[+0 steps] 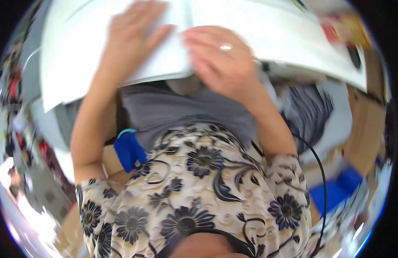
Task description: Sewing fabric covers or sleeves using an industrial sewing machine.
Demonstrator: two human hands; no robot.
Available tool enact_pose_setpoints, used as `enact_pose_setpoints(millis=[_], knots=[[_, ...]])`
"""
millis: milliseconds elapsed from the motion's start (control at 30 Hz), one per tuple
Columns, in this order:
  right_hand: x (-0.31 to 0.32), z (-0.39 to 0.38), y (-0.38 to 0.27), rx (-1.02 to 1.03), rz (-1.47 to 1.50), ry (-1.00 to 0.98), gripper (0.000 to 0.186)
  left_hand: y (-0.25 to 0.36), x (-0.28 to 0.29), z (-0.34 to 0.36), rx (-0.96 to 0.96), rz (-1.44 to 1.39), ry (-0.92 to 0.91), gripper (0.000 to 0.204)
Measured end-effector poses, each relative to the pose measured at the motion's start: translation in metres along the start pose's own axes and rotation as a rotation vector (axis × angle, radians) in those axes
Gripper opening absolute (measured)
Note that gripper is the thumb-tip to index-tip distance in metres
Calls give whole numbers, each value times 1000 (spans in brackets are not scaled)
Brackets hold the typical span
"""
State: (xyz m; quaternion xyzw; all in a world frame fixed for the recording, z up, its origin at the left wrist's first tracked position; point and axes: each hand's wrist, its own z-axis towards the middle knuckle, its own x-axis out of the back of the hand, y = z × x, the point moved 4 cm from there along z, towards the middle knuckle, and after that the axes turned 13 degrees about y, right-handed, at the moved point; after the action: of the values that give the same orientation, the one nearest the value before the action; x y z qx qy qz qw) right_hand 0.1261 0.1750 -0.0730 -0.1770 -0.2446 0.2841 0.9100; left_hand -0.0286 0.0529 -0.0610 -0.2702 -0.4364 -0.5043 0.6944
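Observation:
A white sheet-like piece [74,47] lies on the white work surface [285,38]; whether it is cloth or paper I cannot tell. On top of it my left hand [132,41] rests flat, blurred, its thumb apart from the fingers. My right hand [227,58], with a ring on one finger, sits at the sheet's right side by the near edge. Its fingers are bent loosely and point left, toward the left thumb. I make out nothing held in either hand. The fingertips of the right hand are smeared by motion.
A red and yellow package [345,30] and a small dark object [354,56] are at the far right of the surface. Below hang dark striped fabric [308,112] and a black cable [317,159]. Blue pieces [130,150] show beside my lap. Cardboard [364,116] stands at right.

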Motion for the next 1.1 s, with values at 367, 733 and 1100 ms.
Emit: enact_pose_setpoints(millis=[367, 733, 1100], knots=[[117, -231, -84, -1376, 835, -163, 30, -3, 2, 13, 31, 44, -53, 48], [289, -263, -34, -692, -1457, 197, 35, -53, -1, -3, 58, 179, 39, 45], [335, -286, -13, -1157, -1140, 519, 34, 101, -20, 11, -162, -658, 103, 39]])
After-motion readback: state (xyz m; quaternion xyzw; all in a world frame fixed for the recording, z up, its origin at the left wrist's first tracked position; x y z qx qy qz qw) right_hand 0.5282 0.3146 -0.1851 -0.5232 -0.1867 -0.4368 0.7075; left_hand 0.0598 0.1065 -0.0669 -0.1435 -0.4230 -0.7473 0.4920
